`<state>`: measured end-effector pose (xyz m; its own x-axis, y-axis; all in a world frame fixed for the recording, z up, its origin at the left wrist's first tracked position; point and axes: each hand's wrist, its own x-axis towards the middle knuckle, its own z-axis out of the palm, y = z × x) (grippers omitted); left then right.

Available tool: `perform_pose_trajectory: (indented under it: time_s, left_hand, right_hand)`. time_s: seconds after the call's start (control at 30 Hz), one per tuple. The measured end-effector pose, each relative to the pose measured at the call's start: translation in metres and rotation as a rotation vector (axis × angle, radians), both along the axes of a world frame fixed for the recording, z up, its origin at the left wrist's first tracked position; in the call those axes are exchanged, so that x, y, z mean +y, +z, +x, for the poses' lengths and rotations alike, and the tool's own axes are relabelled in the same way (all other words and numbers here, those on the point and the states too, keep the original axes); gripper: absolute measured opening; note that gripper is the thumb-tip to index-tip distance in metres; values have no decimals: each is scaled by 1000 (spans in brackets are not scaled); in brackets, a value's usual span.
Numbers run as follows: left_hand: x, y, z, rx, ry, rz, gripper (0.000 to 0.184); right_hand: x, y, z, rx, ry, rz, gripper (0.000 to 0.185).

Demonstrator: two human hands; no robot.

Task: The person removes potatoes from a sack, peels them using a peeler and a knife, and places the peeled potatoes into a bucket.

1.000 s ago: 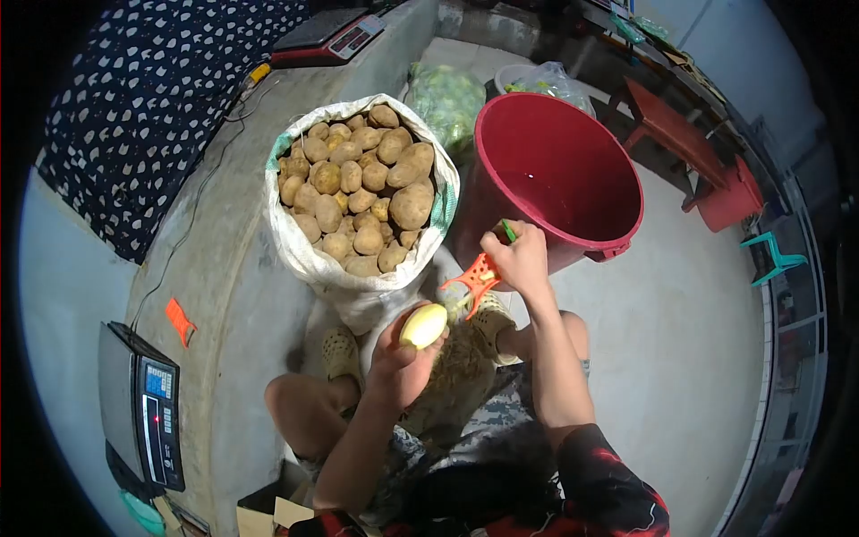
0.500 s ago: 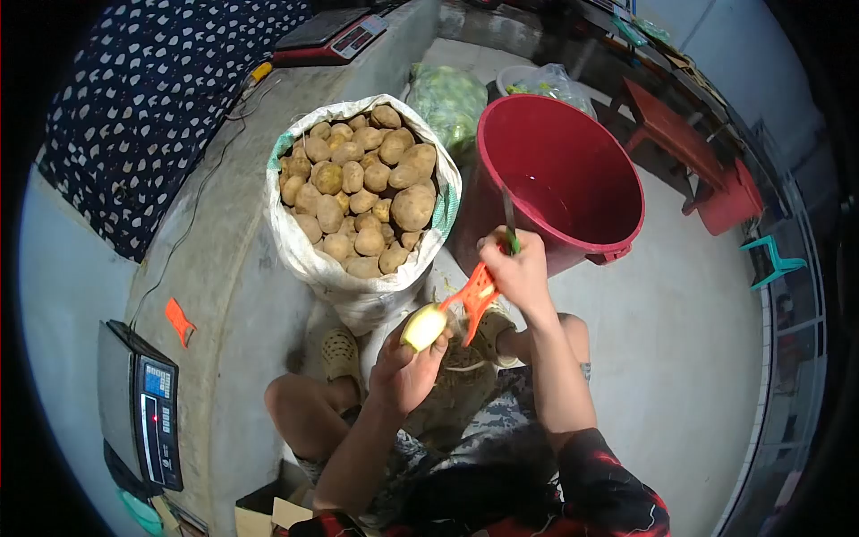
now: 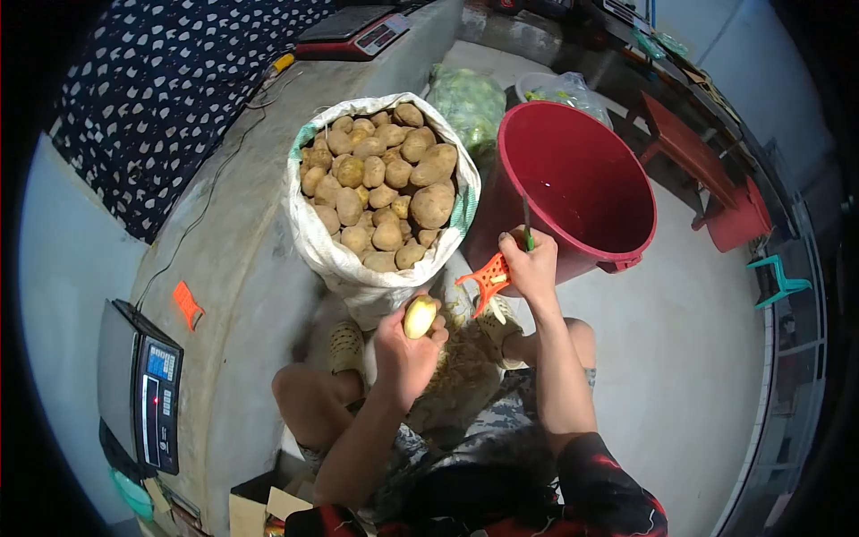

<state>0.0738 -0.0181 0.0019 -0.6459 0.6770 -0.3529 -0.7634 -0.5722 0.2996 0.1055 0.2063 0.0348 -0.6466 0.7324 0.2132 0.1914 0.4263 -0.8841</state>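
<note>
My left hand (image 3: 404, 360) is closed around a partly peeled potato (image 3: 420, 317), its pale flesh facing up. To the right, my right hand (image 3: 534, 266) grips an orange peeler (image 3: 489, 278), whose head points toward the potato but stands apart from it. A knife (image 3: 528, 234) with a green handle is also in that hand, its blade pointing up and away toward the tub. A pale strip of peel (image 3: 497, 310) hangs below the peeler. Just beyond my left hand stands a white sack (image 3: 344, 285) full of unpeeled potatoes (image 3: 386, 235).
A large red tub (image 3: 577, 157) stands right of the sack. Behind are a bag of green produce (image 3: 467, 100) and a red bench (image 3: 689, 148). On the left ledge lie another orange peeler (image 3: 187, 304) and a digital scale (image 3: 159, 403). Peelings (image 3: 456, 362) lie between my feet.
The peeler has moved away from the potato, up and to the right, with a peel strip now hanging below it. The camera view has shifted slightly.
</note>
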Motion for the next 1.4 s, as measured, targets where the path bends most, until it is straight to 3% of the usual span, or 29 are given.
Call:
perform_pose_trajectory:
  time_s: [0.07, 0.2, 0.27, 0.33, 0.43, 0.53, 0.57, 0.67, 0.73, 0.8, 0.9, 0.93, 0.97, 1.0, 1.07, 1.1, 1.17, 1.2, 1.27, 1.33, 1.4]
  left_hand:
    - [1, -2, 1, -103, 59, -97, 23]
    - [5, -5, 4, 111, 150, -293, 18]
    - [6, -1, 6, 177, 200, -377, 18]
    - [4, -2, 9, 232, 134, -344, 16]
    - [-3, -3, 8, 236, 48, -221, 16]
    - [2, 11, 9, 156, 110, -297, 20]
    - [3, 10, 11, 151, 110, -297, 20]
    - [2, 6, 12, 319, 146, -372, 21]
    - [-2, -1, 7, 319, 68, -300, 20]
    - [-2, -4, 9, 335, 58, -307, 21]
    - [4, -11, 15, 516, 199, -434, 23]
    - [1, -12, 14, 694, 189, -542, 23]
    - [-1, -11, 13, 874, 177, -647, 24]
    - [0, -9, 15, 877, 175, -645, 24]
    - [2, -2, 16, 563, 158, -401, 22]
    - [1, -2, 13, 566, 157, -398, 22]
    - [-4, -5, 6, 98, 1, -206, 21]
    - [1, -5, 9, 95, 4, -207, 21]
    - [10, -3, 17, 347, 234, -367, 19]
    - [0, -2, 12, 363, 89, -406, 14]
    - [-1, 0, 9, 75, -53, -201, 14]
  right_hand:
    - [-8, -7, -3, -5, 40, 119, 24]
    - [-35, 1, -4, 78, 135, 203, 22]
    - [-45, 10, 1, 72, 181, 520, 14]
    - [-43, 8, -3, 98, 187, 562, 15]
    - [-26, -12, -14, -5, 108, 275, 12]
    - [-43, 2, -6, 160, 203, 238, 13]
    - [-48, 12, -2, 174, 270, 411, 12]
    - [-39, 7, -5, 79, 212, 429, 15]
    - [-30, -2, -9, 58, 149, 359, 15]
    - [-30, 0, -8, 87, 153, 96, 18]
    - [-40, 19, 1, 67, 282, 398, 20]
    - [-42, 23, 2, 38, 285, 522, 20]
    - [-35, 12, -1, 38, 282, 519, 20]
    - [-21, -8, -6, -17, 222, 437, 20]
    - [-14, -13, -8, -67, 156, 357, 21]
    - [-19, -3, -5, -31, 192, 249, 21]
    - [-36, 10, 1, 67, 237, 169, 22]
    - [-44, 16, 4, 72, 265, 321, 21]
    - [-49, 30, 6, 54, 225, 587, 20]
    - [-27, 1, -4, -4, 192, 440, 20]
    - [-20, -4, -8, -55, 162, 299, 20]
